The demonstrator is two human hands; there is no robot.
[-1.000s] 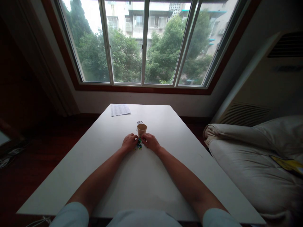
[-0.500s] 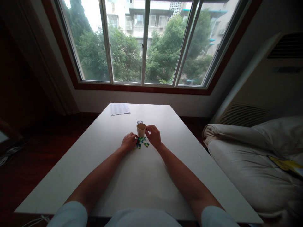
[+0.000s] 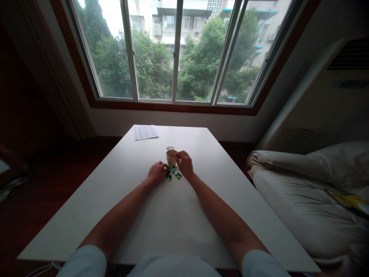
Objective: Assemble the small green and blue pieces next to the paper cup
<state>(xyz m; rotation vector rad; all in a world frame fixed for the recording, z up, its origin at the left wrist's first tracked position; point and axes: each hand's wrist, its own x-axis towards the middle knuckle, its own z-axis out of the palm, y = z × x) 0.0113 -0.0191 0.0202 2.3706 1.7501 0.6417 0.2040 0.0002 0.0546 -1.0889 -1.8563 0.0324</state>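
Note:
A tan paper cup (image 3: 170, 159) stands upright on the white table (image 3: 178, 223). Small blue, green, yellow and dark pieces (image 3: 170, 175), perhaps beads or tiny blocks, lie loose in front of it. My right hand (image 3: 185, 163) is at the cup's right rim, fingertips pinched together over the opening; whatever is in the pinch is too small to make out. On the left edge of the loose pieces rests my left hand (image 3: 157, 171), its fingers bent and thumb and fingertips close together at the pieces. What those fingers hold, if anything, cannot be seen.
Just behind the cup lies a thin dark looped item (image 3: 170, 148). Printed sheets (image 3: 146, 132) sit at the table's far left corner. A padded pale seat (image 3: 300, 200) stands to the right, and a window (image 3: 175, 54) is beyond the table.
My right hand has shifted slightly left and up, bringing its fingertips from beside the cup's rim to over its opening. My left hand has stayed at the pieces.

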